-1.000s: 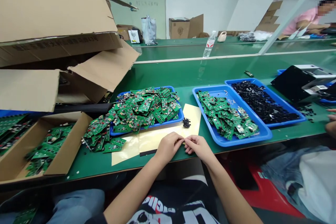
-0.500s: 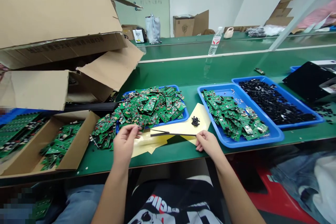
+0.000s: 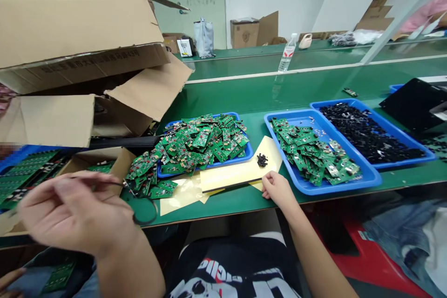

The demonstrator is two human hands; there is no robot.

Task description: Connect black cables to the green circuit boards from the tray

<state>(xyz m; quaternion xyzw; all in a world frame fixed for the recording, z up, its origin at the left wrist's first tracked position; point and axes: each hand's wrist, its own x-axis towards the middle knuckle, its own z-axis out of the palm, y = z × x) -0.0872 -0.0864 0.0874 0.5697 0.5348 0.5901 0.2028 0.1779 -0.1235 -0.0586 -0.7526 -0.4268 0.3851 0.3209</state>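
Note:
My left hand, large and a little blurred at the left, is closed in a pinch on a thin black strip. The strip's loose end curls down past my wrist over the table's front edge. My right hand has its fingers closed on the right end of a yellow backing sheet with a black lower edge. A small heap of black pieces sits on yellow paper just above that hand. Beyond the sheet stands a blue tray heaped with green circuit boards.
To the right are a blue tray of circuit boards and another tray of black pieces. Cardboard boxes crowd the left, one low box holding boards. A water bottle stands farther back. Another person's hand shows lower left.
My left hand has swung left and closer to the camera, drawing the black strip away from the sheet. My right hand has stayed at the sheet's right end.

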